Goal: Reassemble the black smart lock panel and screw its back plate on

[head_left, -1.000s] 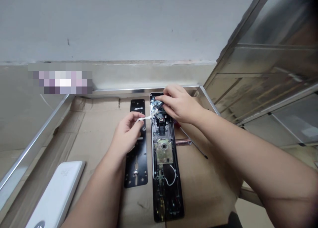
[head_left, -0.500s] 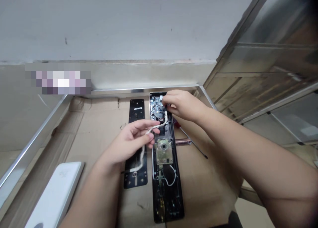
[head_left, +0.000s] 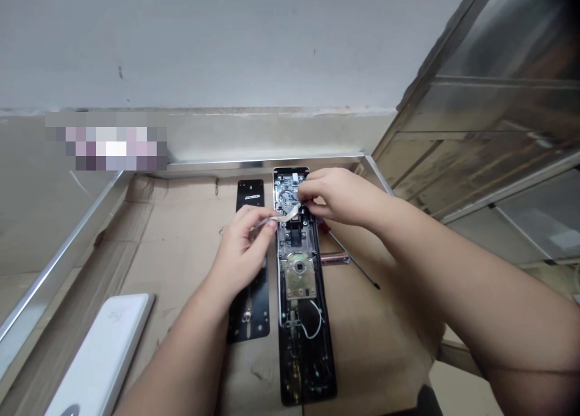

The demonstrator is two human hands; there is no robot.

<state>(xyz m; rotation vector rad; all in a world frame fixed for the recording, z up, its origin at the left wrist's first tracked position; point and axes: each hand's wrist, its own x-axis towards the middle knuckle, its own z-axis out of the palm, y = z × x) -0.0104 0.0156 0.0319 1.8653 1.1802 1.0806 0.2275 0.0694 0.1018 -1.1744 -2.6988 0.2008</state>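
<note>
A long black housing (head_left: 296,343) lies lengthwise on cardboard, its inside facing up, with a blue circuit board (head_left: 284,183) at the far end and a square metal mechanism (head_left: 299,283) mid-length. My left hand (head_left: 247,237) pinches a white cable (head_left: 286,217) between thumb and fingers, just left of the housing. Over the right edge of the circuit board, my right hand (head_left: 333,195) has its fingers closed at the cable's other end; what exactly sits between the fingertips is too small to tell. Left of the housing rests a black perforated plate (head_left: 251,310), partly behind my left hand.
A screwdriver (head_left: 351,257) and a copper-coloured cylinder (head_left: 334,259) lie right of the housing. A white oblong device (head_left: 102,355) is at the near left. The cardboard (head_left: 181,222) has a raised metal rim (head_left: 267,162) around it.
My left hand has moved up and slightly left, drawing its stretch of cable higher; the cable's loose end no longer hangs over the plate. My right hand has shifted slightly downward.
</note>
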